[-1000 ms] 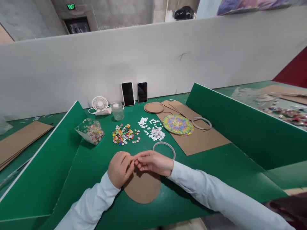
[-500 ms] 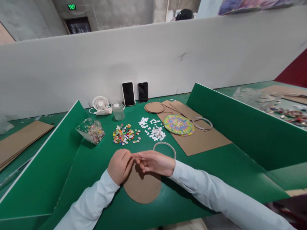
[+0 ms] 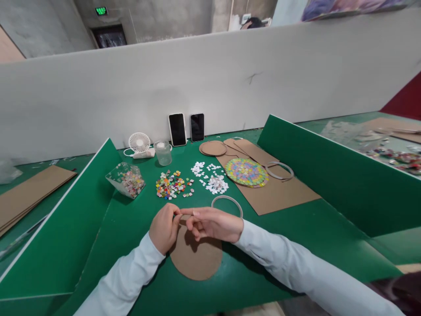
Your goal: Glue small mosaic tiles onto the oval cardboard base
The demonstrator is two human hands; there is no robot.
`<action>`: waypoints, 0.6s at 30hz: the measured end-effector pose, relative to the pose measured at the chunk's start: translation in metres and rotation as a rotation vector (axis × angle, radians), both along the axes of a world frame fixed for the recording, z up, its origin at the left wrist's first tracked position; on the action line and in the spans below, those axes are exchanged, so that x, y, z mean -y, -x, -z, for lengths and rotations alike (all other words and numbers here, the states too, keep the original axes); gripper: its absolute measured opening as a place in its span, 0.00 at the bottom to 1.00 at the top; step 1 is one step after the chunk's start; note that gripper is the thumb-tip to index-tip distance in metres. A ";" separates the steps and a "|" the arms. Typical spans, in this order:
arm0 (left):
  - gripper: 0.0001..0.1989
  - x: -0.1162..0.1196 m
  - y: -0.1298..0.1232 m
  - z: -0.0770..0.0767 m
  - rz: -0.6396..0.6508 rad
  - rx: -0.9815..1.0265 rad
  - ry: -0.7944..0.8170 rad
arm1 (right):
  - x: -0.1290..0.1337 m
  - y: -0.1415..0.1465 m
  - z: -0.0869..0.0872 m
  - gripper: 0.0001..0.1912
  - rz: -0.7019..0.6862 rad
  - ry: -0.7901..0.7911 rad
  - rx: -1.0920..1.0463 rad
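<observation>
A round brown board lies flat on the green table near its front edge. My left hand is at the board's upper left rim, its fingers curled and pinched together. My right hand reaches over the top of the board, forefinger stretched to touch the left fingertips, the other fingers loosely bent. Whatever is between the left fingertips is too small to make out. Just behind my right hand lies a pale ring, partly covered. Colourful tiles and white tiles are heaped farther back.
At the left are a clear tile container, a fan and a cup. Two phones lean on the wall. A mosaic disc and second ring rest on cardboard. Green dividers flank the workspace.
The left thumb and fingers have shifted slightly, and the right fingers below the forefinger have moved a little. The whole view has drifted slightly. Both hands remain at the board's upper rim.
</observation>
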State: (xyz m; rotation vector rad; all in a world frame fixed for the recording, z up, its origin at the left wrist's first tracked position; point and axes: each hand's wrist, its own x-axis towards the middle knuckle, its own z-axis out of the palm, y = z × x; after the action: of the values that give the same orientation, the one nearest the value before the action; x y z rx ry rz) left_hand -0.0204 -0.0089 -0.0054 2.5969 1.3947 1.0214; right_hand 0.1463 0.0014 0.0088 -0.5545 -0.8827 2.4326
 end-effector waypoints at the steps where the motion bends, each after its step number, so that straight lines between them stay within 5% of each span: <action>1: 0.07 0.000 0.000 -0.001 -0.004 0.003 0.003 | -0.001 -0.001 0.000 0.18 0.015 0.001 0.006; 6: 0.09 -0.008 0.010 -0.006 -0.110 -0.102 -0.037 | -0.007 -0.006 0.003 0.17 0.087 -0.036 0.093; 11: 0.14 -0.025 0.031 -0.010 -0.320 -0.409 -0.145 | -0.011 -0.008 0.005 0.16 0.128 -0.087 0.158; 18: 0.17 -0.033 0.059 -0.024 -0.590 -0.754 0.219 | -0.014 -0.009 0.009 0.14 0.163 -0.142 0.239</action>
State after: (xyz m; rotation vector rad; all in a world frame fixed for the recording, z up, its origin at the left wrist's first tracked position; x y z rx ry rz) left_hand -0.0796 0.0239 0.0185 2.5375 2.3395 -0.1977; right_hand 0.1556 0.0155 0.0001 -0.8420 -1.0535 2.1684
